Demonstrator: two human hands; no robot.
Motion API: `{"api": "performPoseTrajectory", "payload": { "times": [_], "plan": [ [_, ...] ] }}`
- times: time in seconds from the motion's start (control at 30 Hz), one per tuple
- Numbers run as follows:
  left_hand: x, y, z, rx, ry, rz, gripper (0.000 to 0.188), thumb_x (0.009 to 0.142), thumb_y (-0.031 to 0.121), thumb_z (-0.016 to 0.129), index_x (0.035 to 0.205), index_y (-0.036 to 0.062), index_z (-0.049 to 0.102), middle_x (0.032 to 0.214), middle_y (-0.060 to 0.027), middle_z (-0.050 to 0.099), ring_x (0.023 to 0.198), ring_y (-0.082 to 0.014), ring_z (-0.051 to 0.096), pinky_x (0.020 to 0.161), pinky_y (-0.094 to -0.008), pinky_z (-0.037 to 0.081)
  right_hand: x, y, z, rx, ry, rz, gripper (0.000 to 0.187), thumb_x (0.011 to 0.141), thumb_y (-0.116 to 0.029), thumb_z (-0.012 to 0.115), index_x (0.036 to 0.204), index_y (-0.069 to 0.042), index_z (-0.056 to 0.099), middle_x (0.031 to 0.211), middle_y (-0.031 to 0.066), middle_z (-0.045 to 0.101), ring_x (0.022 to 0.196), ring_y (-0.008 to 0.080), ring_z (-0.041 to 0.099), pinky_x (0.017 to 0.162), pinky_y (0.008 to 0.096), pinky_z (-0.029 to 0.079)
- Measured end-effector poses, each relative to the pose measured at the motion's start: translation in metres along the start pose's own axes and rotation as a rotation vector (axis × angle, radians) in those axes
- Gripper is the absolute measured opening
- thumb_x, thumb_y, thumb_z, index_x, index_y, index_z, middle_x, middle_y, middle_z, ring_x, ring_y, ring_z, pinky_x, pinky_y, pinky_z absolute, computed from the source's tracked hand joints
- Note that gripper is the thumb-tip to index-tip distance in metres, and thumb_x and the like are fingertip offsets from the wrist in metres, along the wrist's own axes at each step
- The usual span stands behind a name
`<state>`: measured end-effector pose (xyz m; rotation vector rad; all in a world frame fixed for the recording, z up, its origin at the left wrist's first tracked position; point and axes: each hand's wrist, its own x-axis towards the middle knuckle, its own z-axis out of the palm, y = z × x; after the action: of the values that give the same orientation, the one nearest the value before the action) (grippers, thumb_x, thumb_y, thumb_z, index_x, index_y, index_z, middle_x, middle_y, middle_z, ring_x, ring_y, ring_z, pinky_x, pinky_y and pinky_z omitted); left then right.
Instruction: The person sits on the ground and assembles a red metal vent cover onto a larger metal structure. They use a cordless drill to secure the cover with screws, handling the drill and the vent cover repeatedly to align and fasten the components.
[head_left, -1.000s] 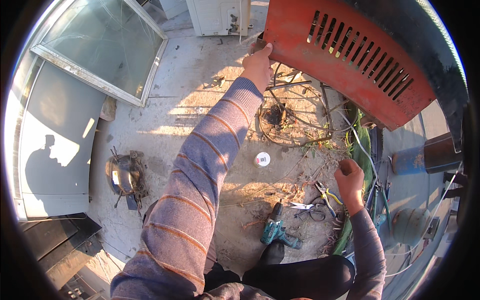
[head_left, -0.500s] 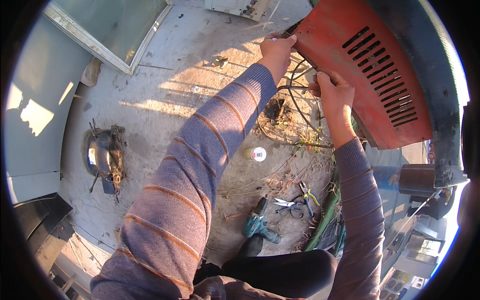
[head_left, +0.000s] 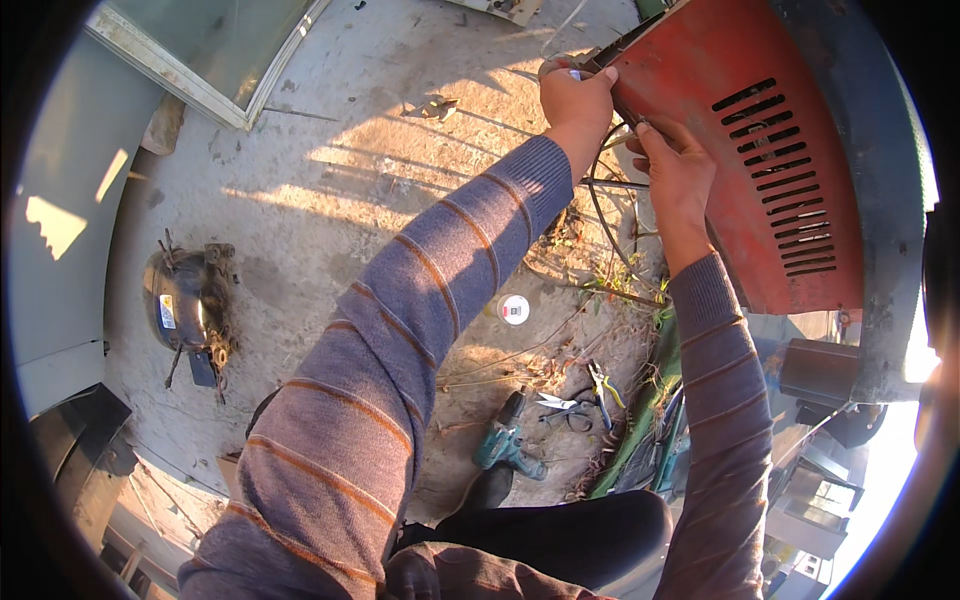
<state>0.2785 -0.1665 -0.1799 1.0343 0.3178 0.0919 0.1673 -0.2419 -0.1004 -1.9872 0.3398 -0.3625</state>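
Note:
A red slotted metal panel [head_left: 690, 90], part of a larger housing with a dark outer side, fills the upper right. My left hand [head_left: 580, 108] is closed on its left edge, thumb on the red face and fingers behind. A small blue-and-white spot shows at those fingers; I cannot tell what it is. Just to the right, my right hand [head_left: 678, 178] is closed in a pinch at the panel's lower edge. Whatever lies between its fingertips is hidden. Dark cables [head_left: 603, 205] hang below the panel, between both hands.
On the concrete lie a teal cordless drill [head_left: 508, 447], scissors [head_left: 556, 402] and yellow-handled pliers [head_left: 603, 390]. A white-lidded jar [head_left: 513, 310] stands farther up. A black compressor [head_left: 185, 300] sits at left, below a framed glass pane [head_left: 200, 45]. Plants and a green strip [head_left: 640, 440] edge the right.
My view has shifted a little, and the panel appears turned slightly. My left hand has moved right along the edge; the right hand has risen closer to it, still pinching.

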Motion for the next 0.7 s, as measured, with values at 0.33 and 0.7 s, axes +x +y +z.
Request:
{"api": "performPoseTrajectory", "payload": {
  "times": [0.33,0.7],
  "plan": [
    [-0.011,0.022,-0.008,0.146,-0.039,-0.008,0.034,0.087,0.02,0.087,0.1,-0.0061,0.069,0.083,-0.012,0.076,0.072,-0.0207,0.072,0.07,-0.0356,0.056,0.024,-0.008,0.018,-0.04,0.037,-0.099,0.022,0.098,-0.01,0.072,0.115,0.005,0.075,0.096,0.0082,0.078,0.082,0.0104,0.072,0.067,0.0264,0.054],
    [-0.007,0.029,-0.016,0.211,-0.124,-0.025,0.034,0.086,0.028,0.087,0.079,-0.002,0.073,0.081,-0.0159,0.075,0.076,-0.0299,0.074,0.073,-0.0417,0.057,0.036,-0.014,0.035,-0.002,0.126,-0.085,0.025,0.097,-0.009,0.074,0.118,0.005,0.074,0.101,0.0095,0.078,0.086,0.0133,0.074,0.068,0.0267,0.056]
  ]
}}
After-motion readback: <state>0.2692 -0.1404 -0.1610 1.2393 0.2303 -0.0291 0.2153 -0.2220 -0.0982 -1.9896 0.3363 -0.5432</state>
